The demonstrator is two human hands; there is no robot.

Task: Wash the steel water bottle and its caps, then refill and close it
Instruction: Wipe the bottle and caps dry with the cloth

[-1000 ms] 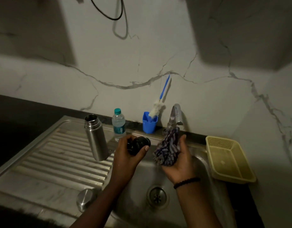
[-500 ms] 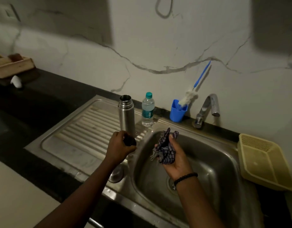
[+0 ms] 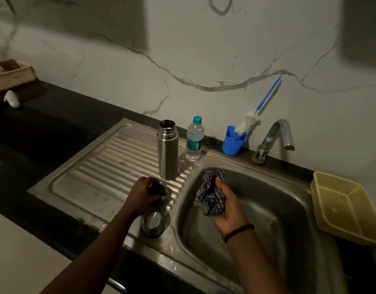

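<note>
Steel water bottle [image 3: 167,150] stands upright and uncapped on the ribbed draining board [image 3: 102,166] of the sink unit, at the board's far right corner; just right of it stands a clear plastic bottle [image 3: 194,139] with a teal cap. From the head camera, the left hand [image 3: 143,195] is down on the board just near of the steel bottle, fingers curled round a small dark cap [image 3: 156,188]; whether the cap touches the board cannot be told. A steel cup-shaped cap [image 3: 152,223] sits nearer still, mouth down, by the board's near right edge, just beside the left forearm. The right hand [image 3: 226,205], with a dark bead bracelet [image 3: 239,232] at the wrist, is held over the sink basin [image 3: 278,209]; its fingers grip a crumpled checked cloth [image 3: 211,194]. Behind the basin a blue cup [image 3: 233,142] holds a white-headed bottle brush [image 3: 249,122] with a blue handle leaning against the marble wall; right of it is the tap [image 3: 274,139], with no water seen at its spout. A pale yellow basket [image 3: 348,209] lies at the basin's right; a wooden tray [image 3: 12,76] and a small white object [image 3: 12,99] sit far left on the dark counter.
</note>
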